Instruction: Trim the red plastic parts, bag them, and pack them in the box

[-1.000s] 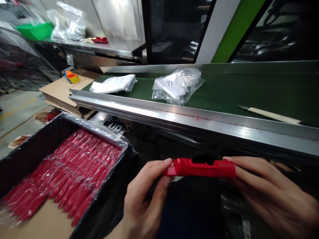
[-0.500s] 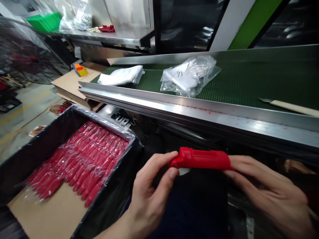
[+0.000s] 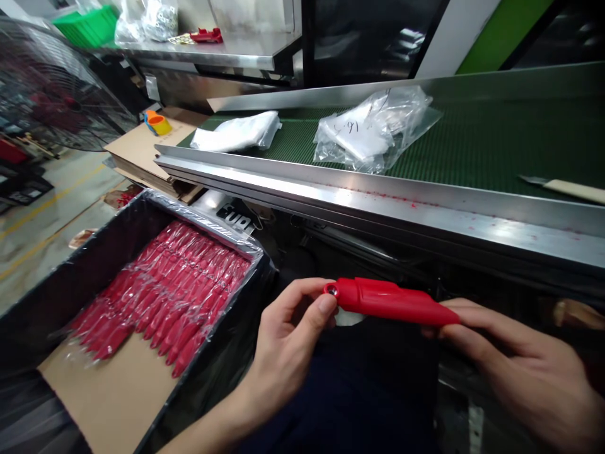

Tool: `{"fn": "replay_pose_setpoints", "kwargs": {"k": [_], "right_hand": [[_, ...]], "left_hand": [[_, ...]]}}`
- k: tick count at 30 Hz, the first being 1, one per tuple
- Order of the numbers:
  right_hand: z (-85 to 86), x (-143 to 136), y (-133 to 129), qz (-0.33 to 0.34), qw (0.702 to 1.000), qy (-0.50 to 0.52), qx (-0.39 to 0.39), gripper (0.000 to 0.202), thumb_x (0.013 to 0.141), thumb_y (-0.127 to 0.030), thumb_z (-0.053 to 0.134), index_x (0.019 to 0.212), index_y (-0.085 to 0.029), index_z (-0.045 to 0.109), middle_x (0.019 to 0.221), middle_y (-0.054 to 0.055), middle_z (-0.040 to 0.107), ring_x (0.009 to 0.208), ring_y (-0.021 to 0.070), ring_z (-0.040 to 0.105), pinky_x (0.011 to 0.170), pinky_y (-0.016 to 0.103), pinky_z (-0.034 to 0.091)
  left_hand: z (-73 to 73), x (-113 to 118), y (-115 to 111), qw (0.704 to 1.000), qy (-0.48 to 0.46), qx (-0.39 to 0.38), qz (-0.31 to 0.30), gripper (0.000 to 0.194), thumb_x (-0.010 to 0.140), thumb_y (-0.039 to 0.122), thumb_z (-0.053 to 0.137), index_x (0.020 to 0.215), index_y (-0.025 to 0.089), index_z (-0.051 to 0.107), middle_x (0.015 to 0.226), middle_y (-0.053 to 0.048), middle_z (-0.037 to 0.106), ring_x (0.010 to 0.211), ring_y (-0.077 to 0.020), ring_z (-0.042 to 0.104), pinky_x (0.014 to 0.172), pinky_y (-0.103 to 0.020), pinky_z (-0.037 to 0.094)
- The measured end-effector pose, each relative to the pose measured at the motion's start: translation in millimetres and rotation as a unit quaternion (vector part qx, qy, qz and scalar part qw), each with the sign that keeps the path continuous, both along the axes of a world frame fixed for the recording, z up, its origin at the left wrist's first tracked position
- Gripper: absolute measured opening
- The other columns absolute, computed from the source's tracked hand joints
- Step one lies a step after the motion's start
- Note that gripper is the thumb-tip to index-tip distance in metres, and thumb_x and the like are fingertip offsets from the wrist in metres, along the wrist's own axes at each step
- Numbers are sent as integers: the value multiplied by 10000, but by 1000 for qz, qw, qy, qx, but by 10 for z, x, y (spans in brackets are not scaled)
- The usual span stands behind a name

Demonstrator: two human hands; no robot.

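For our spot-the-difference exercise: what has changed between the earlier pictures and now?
The red part has been rolled about its length: its notched side showed at first, a smooth side now, and its right end dips lower. The left hand and right hand both keep hold; nothing was let go. The clear bag, knife and black box stayed put.

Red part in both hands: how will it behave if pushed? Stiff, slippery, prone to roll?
The red part is probably stiff: it spans from the left hand to the right hand with no visible sag. Its rounded sides suggest it could roll a little when pushed. The slight shine on its surface hints it may be somewhat slippery.
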State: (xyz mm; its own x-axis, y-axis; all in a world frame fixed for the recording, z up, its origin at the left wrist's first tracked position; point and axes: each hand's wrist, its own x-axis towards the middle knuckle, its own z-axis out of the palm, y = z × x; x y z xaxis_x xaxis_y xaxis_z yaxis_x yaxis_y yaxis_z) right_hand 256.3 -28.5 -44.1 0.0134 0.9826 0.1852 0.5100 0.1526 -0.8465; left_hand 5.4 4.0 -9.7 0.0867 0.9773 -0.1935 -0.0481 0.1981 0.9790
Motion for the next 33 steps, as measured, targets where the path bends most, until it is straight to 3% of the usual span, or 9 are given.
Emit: {"fn": "replay_pose_setpoints", "kwargs": {"k": [5, 10, 15, 21, 29, 33], "right_hand": [[-60, 13, -32, 9, 991, 101, -89, 151, 906, -330, 606, 987, -341, 734, 805, -26, 726, 723, 163, 699, 665, 172, 576], [-30, -37, -40, 17, 975, 171, -143, 227, 941, -365, 537, 868, -256, 722, 802, 33, 689, 789, 187, 659, 726, 228, 555], [27, -88, -23, 39, 970, 191, -143, 261, 953, -368, 510, 842, -238, 707, 811, 36, 672, 785, 173, 638, 726, 223, 532], [69, -152, -17, 51, 966, 210, -141, 244, 974, -341, 489, 964, -254, 717, 854, 29, 676, 801, 162, 642, 735, 244, 528], [97, -199, -18, 76, 976, 178, -100, 231, 1002, -268, 462, 1045, -275, 689, 927, -4, 668, 871, 112, 632, 795, 193, 497], [130, -222, -5, 60, 990, 103, -75, 207, 981, -271, 519, 1095, -328, 683, 922, -47, 690, 806, 70, 662, 759, 128, 510]], "left_hand": [[-56, -28, 1, 1000, -10, -12, 3, 210, 888, 372, 656, 910, 165, 680, 692, 15, 635, 654, -85, 578, 616, -157, 472], [-86, -34, 35, 1000, 3, -6, 10, 214, 885, 372, 654, 847, 162, 670, 681, 19, 624, 636, -88, 579, 607, -168, 472], [-114, -35, 60, 1000, 2, -7, 21, 239, 870, 394, 660, 816, 162, 664, 663, 18, 616, 621, -100, 583, 601, -186, 500], [-141, -38, 92, 999, 38, -8, 21, 266, 869, 412, 645, 796, 157, 666, 643, 16, 610, 608, -106, 575, 596, -197, 512], [-262, -84, 109, 997, 59, 33, 26, 225, 895, 368, 638, 978, 171, 707, 700, 15, 659, 637, -99, 613, 607, -173, 519], [-266, -93, 79, 996, 64, 59, 22, 220, 918, 336, 621, 1071, 198, 699, 760, 17, 675, 650, -85, 621, 633, -160, 529]]}}
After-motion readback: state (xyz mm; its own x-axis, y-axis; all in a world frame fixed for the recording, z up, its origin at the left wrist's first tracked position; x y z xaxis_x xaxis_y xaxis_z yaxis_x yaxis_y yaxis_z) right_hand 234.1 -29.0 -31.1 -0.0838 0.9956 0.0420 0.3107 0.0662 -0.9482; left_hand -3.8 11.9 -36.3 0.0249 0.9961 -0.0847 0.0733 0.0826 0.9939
